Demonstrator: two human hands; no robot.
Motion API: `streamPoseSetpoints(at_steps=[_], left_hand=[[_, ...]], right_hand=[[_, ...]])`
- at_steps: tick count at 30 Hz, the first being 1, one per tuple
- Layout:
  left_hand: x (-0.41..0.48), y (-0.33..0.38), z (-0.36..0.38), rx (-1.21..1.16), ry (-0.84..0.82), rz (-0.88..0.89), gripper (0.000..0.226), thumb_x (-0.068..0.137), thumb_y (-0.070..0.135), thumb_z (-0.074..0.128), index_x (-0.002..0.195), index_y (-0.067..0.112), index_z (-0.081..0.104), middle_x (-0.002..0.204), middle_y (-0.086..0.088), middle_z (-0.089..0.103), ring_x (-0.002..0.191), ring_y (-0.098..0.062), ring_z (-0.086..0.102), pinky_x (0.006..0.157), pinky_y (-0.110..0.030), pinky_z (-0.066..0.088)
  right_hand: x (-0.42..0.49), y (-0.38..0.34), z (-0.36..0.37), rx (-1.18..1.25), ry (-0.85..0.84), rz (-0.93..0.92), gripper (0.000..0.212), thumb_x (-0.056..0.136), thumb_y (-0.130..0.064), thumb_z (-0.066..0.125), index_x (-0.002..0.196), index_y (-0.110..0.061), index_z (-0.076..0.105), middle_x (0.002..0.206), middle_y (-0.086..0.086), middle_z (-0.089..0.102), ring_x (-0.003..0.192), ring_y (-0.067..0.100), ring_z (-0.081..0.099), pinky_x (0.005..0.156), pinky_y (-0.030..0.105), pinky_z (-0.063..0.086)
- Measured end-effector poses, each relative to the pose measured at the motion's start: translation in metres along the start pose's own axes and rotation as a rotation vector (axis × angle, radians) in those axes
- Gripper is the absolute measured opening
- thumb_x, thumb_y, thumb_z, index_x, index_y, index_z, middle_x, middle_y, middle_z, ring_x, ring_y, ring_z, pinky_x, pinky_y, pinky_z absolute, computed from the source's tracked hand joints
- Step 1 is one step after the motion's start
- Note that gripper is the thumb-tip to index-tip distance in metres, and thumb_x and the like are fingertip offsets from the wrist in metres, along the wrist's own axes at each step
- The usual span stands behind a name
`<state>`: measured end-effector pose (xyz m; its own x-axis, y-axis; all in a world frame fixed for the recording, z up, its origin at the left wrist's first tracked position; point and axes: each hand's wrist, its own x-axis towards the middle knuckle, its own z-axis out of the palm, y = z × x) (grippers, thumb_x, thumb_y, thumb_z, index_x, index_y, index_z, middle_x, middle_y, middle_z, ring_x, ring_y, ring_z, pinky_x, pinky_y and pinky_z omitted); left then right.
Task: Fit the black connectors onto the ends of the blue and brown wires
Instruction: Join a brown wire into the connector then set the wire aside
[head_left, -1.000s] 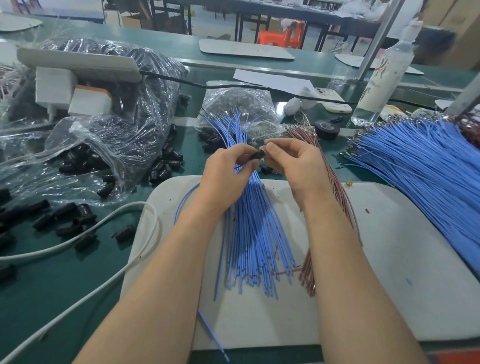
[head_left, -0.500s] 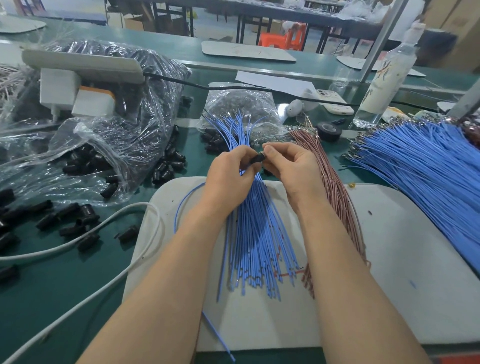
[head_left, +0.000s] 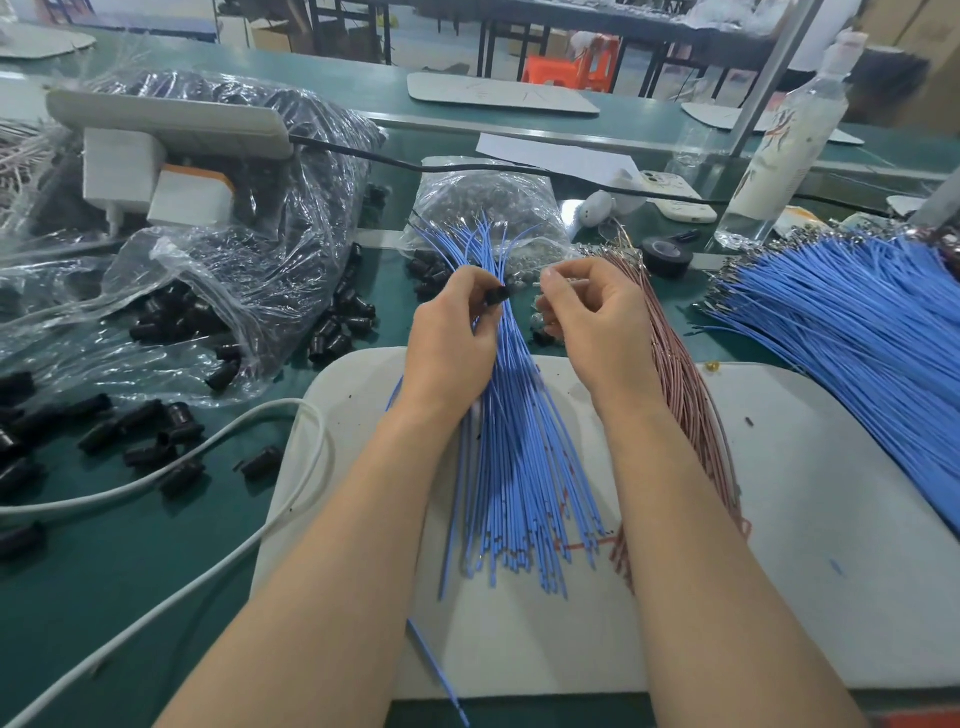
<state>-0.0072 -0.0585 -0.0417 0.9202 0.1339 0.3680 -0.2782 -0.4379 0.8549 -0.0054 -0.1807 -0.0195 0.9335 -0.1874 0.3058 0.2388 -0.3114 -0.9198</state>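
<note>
My left hand (head_left: 451, 340) pinches a small black connector (head_left: 496, 296) between thumb and fingertips, above a fanned bundle of blue wires (head_left: 514, 467) lying on a white mat (head_left: 810, 545). A short gap to the right, my right hand (head_left: 592, 317) has its fingers curled; a thin pale piece shows at its fingertips, too small to identify. A bundle of brown wires (head_left: 691, 405) runs under my right wrist. Loose black connectors (head_left: 156, 441) lie scattered on the green table (head_left: 119, 577) to the left.
Clear plastic bags (head_left: 249, 270) holding black connectors sit at the left, with a white power strip (head_left: 171, 122) on top. A bag of metal terminals (head_left: 493, 208), a black tape roll (head_left: 666, 256), a bottle (head_left: 779, 150) and a large blue wire heap (head_left: 857, 338) lie beyond. A white cable (head_left: 171, 587) crosses the front left.
My hands were together at the connector; they have now drawn apart, the left keeping the connector and the right moved off to the right.
</note>
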Motion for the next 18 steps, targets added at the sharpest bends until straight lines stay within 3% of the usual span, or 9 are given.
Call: streamPoseSetpoints(at_steps=[6, 11, 18], left_hand=[[0.0002, -0.0008, 0.0001, -0.058, 0.0, -0.009, 0.02, 0.089, -0.002, 0.054, 0.101, 0.013, 0.058, 0.094, 0.005, 0.067, 0.093, -0.009, 0.063, 0.088, -0.019, 0.047], [0.0, -0.0026, 0.0027, -0.054, -0.019, -0.014, 0.025, 0.087, -0.003, 0.051, 0.096, 0.019, 0.056, 0.089, 0.005, 0.065, 0.091, -0.011, 0.063, 0.085, -0.022, 0.048], [0.0013, -0.0047, 0.004, -0.045, -0.029, -0.01, 0.023, 0.088, -0.003, 0.05, 0.097, 0.017, 0.057, 0.091, 0.002, 0.067, 0.092, -0.016, 0.063, 0.086, -0.025, 0.048]], right_hand=[[-0.0042, -0.0048, 0.0006, -0.019, -0.04, -0.079, 0.005, 0.09, -0.013, 0.062, 0.09, -0.018, 0.062, 0.085, 0.007, 0.069, 0.082, 0.02, 0.067, 0.081, 0.044, 0.054], [-0.0052, -0.0082, 0.001, -0.052, -0.057, -0.152, 0.007, 0.085, -0.004, 0.066, 0.089, -0.009, 0.068, 0.074, -0.011, 0.064, 0.067, -0.005, 0.059, 0.071, 0.014, 0.049], [-0.0084, -0.0106, 0.0022, -0.154, -0.084, -0.194, 0.012, 0.086, -0.003, 0.063, 0.095, -0.007, 0.07, 0.084, -0.003, 0.069, 0.078, 0.007, 0.064, 0.079, 0.017, 0.051]])
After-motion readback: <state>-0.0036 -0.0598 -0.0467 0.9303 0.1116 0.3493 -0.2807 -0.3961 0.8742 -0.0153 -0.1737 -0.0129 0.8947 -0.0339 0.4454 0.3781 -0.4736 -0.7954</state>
